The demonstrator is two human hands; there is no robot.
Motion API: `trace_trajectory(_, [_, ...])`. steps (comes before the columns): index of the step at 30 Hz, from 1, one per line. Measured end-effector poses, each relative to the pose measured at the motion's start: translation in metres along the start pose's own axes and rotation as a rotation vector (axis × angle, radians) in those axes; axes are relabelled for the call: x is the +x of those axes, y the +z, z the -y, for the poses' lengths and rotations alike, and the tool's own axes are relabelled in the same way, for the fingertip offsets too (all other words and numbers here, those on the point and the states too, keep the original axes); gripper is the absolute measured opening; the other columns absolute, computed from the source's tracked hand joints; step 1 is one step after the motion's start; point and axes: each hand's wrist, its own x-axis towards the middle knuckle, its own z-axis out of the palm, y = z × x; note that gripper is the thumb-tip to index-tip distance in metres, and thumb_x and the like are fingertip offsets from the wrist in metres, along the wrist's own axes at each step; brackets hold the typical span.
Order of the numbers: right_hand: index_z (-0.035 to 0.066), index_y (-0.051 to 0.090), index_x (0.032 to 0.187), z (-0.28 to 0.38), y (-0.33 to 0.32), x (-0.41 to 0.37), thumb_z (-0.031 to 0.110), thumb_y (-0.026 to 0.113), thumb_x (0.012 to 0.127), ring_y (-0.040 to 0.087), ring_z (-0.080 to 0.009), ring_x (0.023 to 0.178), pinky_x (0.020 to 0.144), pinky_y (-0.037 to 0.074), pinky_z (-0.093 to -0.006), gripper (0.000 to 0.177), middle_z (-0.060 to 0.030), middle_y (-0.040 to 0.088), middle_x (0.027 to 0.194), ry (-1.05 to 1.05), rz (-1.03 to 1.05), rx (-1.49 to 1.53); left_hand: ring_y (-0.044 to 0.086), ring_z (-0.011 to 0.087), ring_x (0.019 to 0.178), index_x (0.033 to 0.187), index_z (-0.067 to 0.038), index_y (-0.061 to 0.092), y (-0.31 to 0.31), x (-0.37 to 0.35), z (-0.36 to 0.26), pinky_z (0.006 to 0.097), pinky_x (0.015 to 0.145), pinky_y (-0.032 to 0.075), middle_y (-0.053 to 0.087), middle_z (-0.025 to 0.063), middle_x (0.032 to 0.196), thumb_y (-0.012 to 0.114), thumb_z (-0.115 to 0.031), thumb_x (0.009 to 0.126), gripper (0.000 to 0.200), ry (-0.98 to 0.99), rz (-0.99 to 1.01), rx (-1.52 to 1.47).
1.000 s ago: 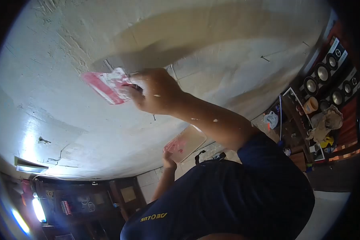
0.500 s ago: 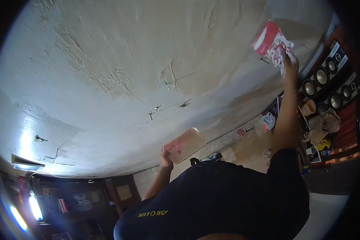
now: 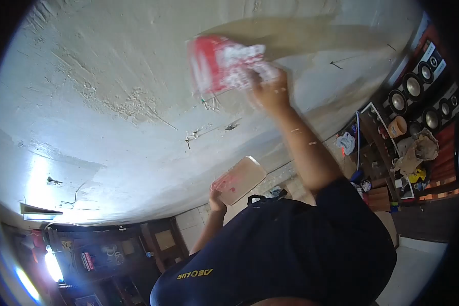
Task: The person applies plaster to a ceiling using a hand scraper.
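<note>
My right hand (image 3: 268, 87) is raised to the wall (image 3: 153, 56), closed on a red scraper (image 3: 206, 64) smeared with white paste. Motion blurs the scraper, and its blade side lies at or close to the wall surface. Lower down, my left hand (image 3: 217, 198) grips the left edge of a shallow, pale tray (image 3: 246, 178) with reddish smears on it. Rough, patchy plaster marks the wall left of the scraper.
Nails (image 3: 187, 142) stick out of the wall below the scraper, another (image 3: 336, 65) at its right. Speakers (image 3: 413, 86) and a cluttered shelf (image 3: 377, 153) stand at right. Dark cabinets (image 3: 107, 260) and a bright lamp (image 3: 53, 264) are at lower left.
My right hand has swept the scraper leftward across the wall from the upper right. My left hand and the tray have shifted only slightly.
</note>
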Motion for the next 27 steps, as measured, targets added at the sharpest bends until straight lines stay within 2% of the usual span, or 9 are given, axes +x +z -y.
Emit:
trace_trajectory(1, [0.001, 0.064, 0.092, -0.015, -0.039, 0.008, 0.023, 0.065, 0.082, 0.065, -0.0254, 0.077, 0.071, 0.049, -0.034, 0.024, -0.0173, 0.066, 0.085, 0.243, 0.021, -0.093, 0.051, 0.0263, 0.112, 0.121, -0.004, 0.046, 0.002, -0.004, -0.002, 0.0418, 0.097, 0.04, 0.054, 0.0119, 0.119, 0.048, -0.047, 0.084, 0.056, 0.012, 0.007, -0.02])
trace_trajectory(6, [-0.006, 0.062, 0.101, -0.129, -0.2, 0.008, 0.014, 0.063, 0.086, 0.057, -0.0115, 0.083, 0.075, 0.046, -0.0257, 0.025, -0.0068, 0.064, 0.094, 0.34, -0.232, 0.013, 0.05, 0.0263, 0.113, 0.118, -0.004, 0.048, -0.011, -0.003, -0.009, 0.0405, 0.098, 0.039, 0.054, 0.0119, 0.119, 0.044, -0.042, 0.085, 0.051, -0.06, -0.05, 0.017])
trace_trajectory(9, [-0.006, 0.062, 0.1, -0.12, -0.194, -0.012, 0.013, 0.064, 0.085, 0.057, -0.0111, 0.083, 0.076, 0.046, -0.025, 0.024, -0.0052, 0.064, 0.094, 0.302, -0.369, 0.317, 0.051, 0.0261, 0.112, 0.117, -0.003, 0.049, -0.02, 0.005, -0.002, 0.0402, 0.098, 0.038, 0.055, 0.0126, 0.118, 0.044, -0.042, 0.086, 0.05, -0.002, -0.022, 0.063])
trace_trajectory(12, [-0.002, 0.065, 0.093, -0.08, -0.105, -0.036, 0.009, 0.062, 0.085, 0.061, -0.0152, 0.078, 0.073, 0.048, -0.0273, 0.014, -0.0119, 0.067, 0.09, 0.023, -0.152, -0.083, 0.051, 0.0259, 0.112, 0.117, -0.002, 0.049, -0.022, 0.005, 0.002, 0.04, 0.099, 0.037, 0.055, 0.013, 0.117, 0.044, -0.042, 0.086, 0.051, 0.016, -0.041, 0.125])
trace_trajectory(16, [0.0, 0.065, 0.086, -0.012, -0.015, -0.02, 0.01, 0.066, 0.079, 0.062, -0.0224, 0.064, 0.061, 0.049, -0.0298, 0.013, -0.0138, 0.065, 0.078, 0.032, 0.079, 0.184, 0.048, 0.0305, 0.117, 0.123, -0.004, 0.045, -0.014, 0.005, 0.006, 0.046, 0.098, 0.039, 0.05, 0.0151, 0.126, 0.051, -0.046, 0.08, 0.061, 0.004, 0.009, 0.053])
trace_trajectory(19, [-0.003, 0.064, 0.088, -0.032, -0.038, -0.011, 0.005, 0.063, 0.083, 0.059, -0.0099, 0.075, 0.069, 0.048, -0.0256, 0.01, -0.0087, 0.066, 0.082, 0.117, 0.115, -0.093, 0.048, 0.0308, 0.117, 0.124, -0.004, 0.044, -0.007, 0.002, 0.002, 0.0473, 0.099, 0.039, 0.05, 0.015, 0.126, 0.048, -0.039, 0.081, 0.055, -0.019, 0.085, -0.038])
trace_trajectory(23, [-0.004, 0.064, 0.093, -0.123, -0.145, -0.01, 0.012, 0.061, 0.086, 0.061, -0.0128, 0.071, 0.065, 0.049, -0.0276, 0.018, -0.0107, 0.067, 0.081, 0.233, -0.229, -0.124, 0.048, 0.0311, 0.117, 0.124, -0.005, 0.044, 0.007, -0.006, -0.011, 0.0481, 0.099, 0.039, 0.05, 0.0148, 0.126, 0.048, -0.037, 0.08, 0.055, -0.045, 0.123, -0.013])
trace_trajectory(24, [-0.004, 0.065, 0.095, -0.185, -0.191, -0.021, 0.01, 0.061, 0.086, 0.06, -0.0122, 0.072, 0.067, 0.049, -0.0272, 0.017, -0.0101, 0.067, 0.082, 0.237, -0.265, -0.141, 0.05, 0.03, 0.115, 0.124, -0.002, 0.044, 0.002, -0.006, -0.008, 0.0462, 0.098, 0.04, 0.051, 0.0156, 0.124, 0.053, -0.048, 0.077, 0.066, -0.038, 0.062, 0.005])
trace_trajectory(27, [-0.004, 0.064, 0.095, -0.153, -0.22, -0.026, 0.009, 0.062, 0.085, 0.06, -0.0134, 0.074, 0.067, 0.049, -0.0277, 0.016, -0.0101, 0.067, 0.085, 0.204, -0.341, -0.118, 0.051, 0.029, 0.113, 0.123, 0.0, 0.045, -0.008, -0.005, -0.003, 0.0444, 0.097, 0.041, 0.053, 0.0162, 0.12, 0.058, -0.058, 0.074, 0.077, -0.038, -0.032, 0.044])
